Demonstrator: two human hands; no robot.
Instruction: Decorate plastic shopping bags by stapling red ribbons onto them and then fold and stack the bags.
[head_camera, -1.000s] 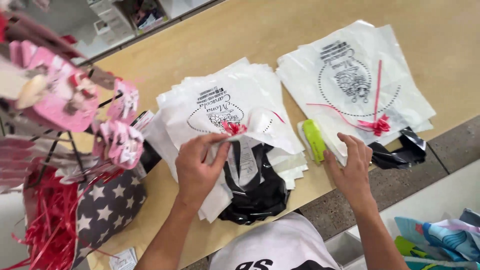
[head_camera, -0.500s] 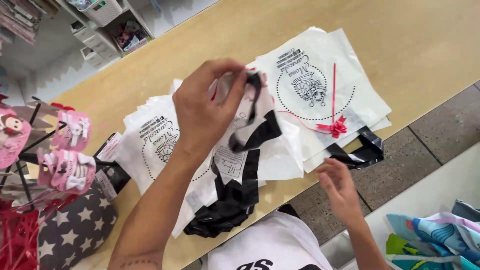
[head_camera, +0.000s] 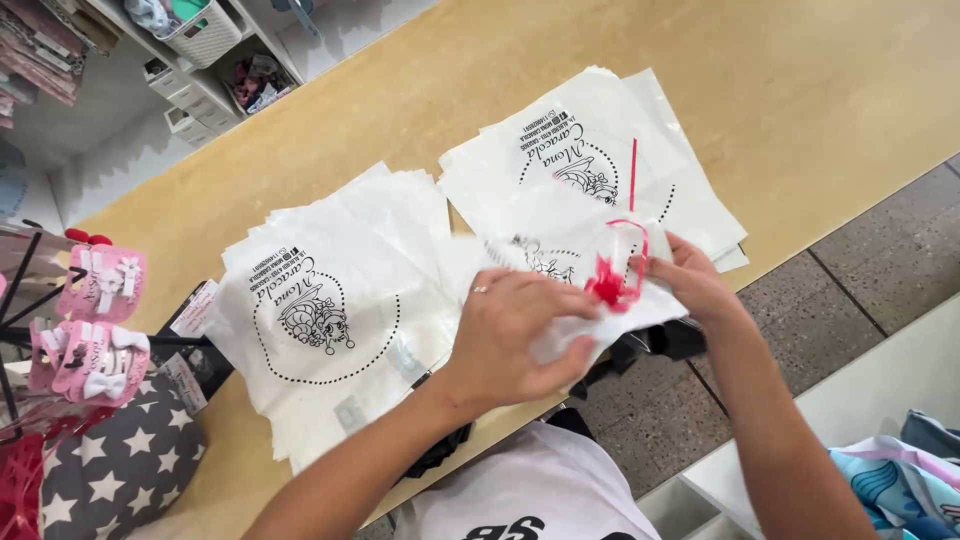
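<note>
Pale wooden countertop (head_camera: 420, 90) fills frame; two stacks of thin white plastic printed bags, centre-left (head_camera: 330, 330) and upper right (head_camera: 600, 160). Centre-right, small crinkly white packet with red ribbon bow (head_camera: 612, 285) between hands: left hand (head_camera: 515, 335) flat, fingers pressing it; right hand (head_camera: 690, 285) pinching its edge.
</note>
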